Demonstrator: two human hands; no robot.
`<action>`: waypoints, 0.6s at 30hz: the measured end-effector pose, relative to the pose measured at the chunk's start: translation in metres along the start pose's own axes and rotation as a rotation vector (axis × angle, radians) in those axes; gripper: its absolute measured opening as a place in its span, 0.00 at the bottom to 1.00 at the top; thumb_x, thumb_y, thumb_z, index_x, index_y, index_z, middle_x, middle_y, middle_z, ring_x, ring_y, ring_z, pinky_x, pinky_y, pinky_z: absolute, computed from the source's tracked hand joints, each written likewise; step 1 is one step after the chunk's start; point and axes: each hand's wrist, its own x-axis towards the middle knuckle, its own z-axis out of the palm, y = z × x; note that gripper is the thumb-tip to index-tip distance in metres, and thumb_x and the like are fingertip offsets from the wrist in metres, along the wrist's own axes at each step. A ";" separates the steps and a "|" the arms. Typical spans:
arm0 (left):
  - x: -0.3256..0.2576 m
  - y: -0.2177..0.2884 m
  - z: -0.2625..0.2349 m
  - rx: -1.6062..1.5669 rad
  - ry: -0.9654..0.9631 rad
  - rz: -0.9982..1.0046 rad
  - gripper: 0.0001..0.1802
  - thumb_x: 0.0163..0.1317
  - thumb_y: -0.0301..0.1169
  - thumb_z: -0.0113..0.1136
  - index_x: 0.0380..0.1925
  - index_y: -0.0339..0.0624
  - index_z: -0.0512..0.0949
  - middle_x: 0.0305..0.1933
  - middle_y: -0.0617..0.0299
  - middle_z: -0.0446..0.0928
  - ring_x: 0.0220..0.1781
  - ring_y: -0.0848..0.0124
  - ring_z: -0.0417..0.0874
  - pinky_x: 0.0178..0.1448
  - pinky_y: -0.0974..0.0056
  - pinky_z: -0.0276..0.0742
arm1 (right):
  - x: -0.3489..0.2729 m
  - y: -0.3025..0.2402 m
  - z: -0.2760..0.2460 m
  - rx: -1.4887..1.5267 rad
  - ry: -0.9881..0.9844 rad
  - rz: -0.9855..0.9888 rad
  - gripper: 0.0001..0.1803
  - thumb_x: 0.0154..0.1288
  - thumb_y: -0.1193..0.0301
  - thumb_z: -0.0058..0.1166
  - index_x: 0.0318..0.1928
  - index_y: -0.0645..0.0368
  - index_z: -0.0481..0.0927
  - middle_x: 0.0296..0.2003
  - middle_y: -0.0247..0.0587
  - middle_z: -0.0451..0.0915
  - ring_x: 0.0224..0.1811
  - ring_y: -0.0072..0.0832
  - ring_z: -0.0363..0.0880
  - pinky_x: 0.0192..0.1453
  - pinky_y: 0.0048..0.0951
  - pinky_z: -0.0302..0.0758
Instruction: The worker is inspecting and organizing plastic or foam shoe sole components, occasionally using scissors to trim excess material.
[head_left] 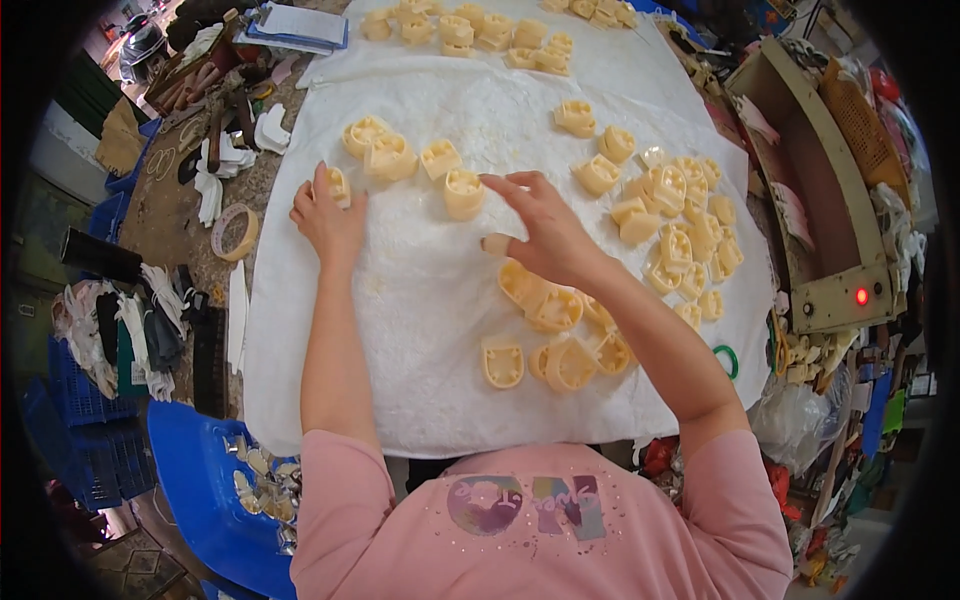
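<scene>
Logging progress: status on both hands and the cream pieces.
Left hand around a cream, rounded, plastic-looking piece. Right hand open beside a cream, rounded stack; contact unclear. Cluster of cream pieces near right forearm.

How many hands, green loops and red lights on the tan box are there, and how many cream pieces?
Hands: 2, the left hand and the right hand
Green loop: 1
Red light on the tan box: 1
Total: 4, leaving out the cream pieces, which overlap too much to count
</scene>
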 end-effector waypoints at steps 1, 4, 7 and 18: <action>-0.003 0.002 0.003 0.145 -0.041 0.013 0.39 0.51 0.31 0.66 0.64 0.54 0.60 0.60 0.49 0.60 0.62 0.51 0.58 0.63 0.47 0.58 | 0.013 0.002 0.009 -0.007 0.005 -0.003 0.37 0.53 0.76 0.57 0.66 0.46 0.62 0.59 0.55 0.62 0.57 0.49 0.67 0.59 0.39 0.69; 0.001 0.008 0.000 0.129 -0.062 -0.080 0.38 0.51 0.30 0.66 0.63 0.54 0.62 0.59 0.50 0.61 0.61 0.52 0.58 0.62 0.47 0.60 | 0.043 -0.001 0.029 -0.179 0.022 0.012 0.37 0.52 0.71 0.59 0.65 0.45 0.64 0.58 0.54 0.63 0.54 0.49 0.68 0.57 0.40 0.70; 0.001 0.007 0.004 0.124 -0.041 -0.074 0.37 0.52 0.29 0.65 0.62 0.53 0.62 0.59 0.51 0.61 0.61 0.52 0.58 0.61 0.47 0.60 | 0.060 -0.004 0.037 -0.246 -0.033 0.191 0.37 0.50 0.70 0.60 0.63 0.45 0.66 0.58 0.53 0.65 0.56 0.49 0.69 0.57 0.40 0.71; 0.016 -0.014 0.012 -0.090 0.043 -0.135 0.35 0.54 0.29 0.63 0.62 0.50 0.62 0.51 0.52 0.72 0.51 0.58 0.70 0.55 0.56 0.66 | 0.065 0.061 0.006 0.698 0.258 0.401 0.32 0.52 0.71 0.58 0.61 0.52 0.67 0.45 0.46 0.77 0.44 0.36 0.79 0.49 0.34 0.76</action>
